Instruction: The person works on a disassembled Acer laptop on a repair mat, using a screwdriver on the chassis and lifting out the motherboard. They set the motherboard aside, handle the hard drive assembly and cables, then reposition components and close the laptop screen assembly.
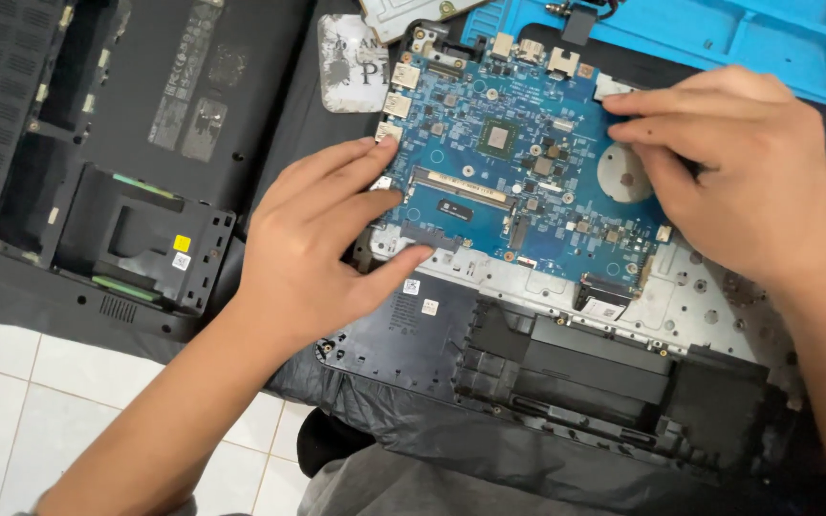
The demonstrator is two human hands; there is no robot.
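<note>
Over a white tiled floor [11, 382], an opened black laptop shell [576, 368] cradles a blue motherboard [518, 182], its long axis running left to right, while the left hand [313, 253] and right hand [738, 177] press flat-fingered on its ends, clasping nothing, a yellow square sticker [182, 243] on the detached bottom cover [136, 143].

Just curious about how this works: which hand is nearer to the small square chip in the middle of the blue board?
Right. The right hand has fingertips on the board's upper right edge, fairly near the chip. The left hand grips the board's left edge, somewhat farther.
</note>
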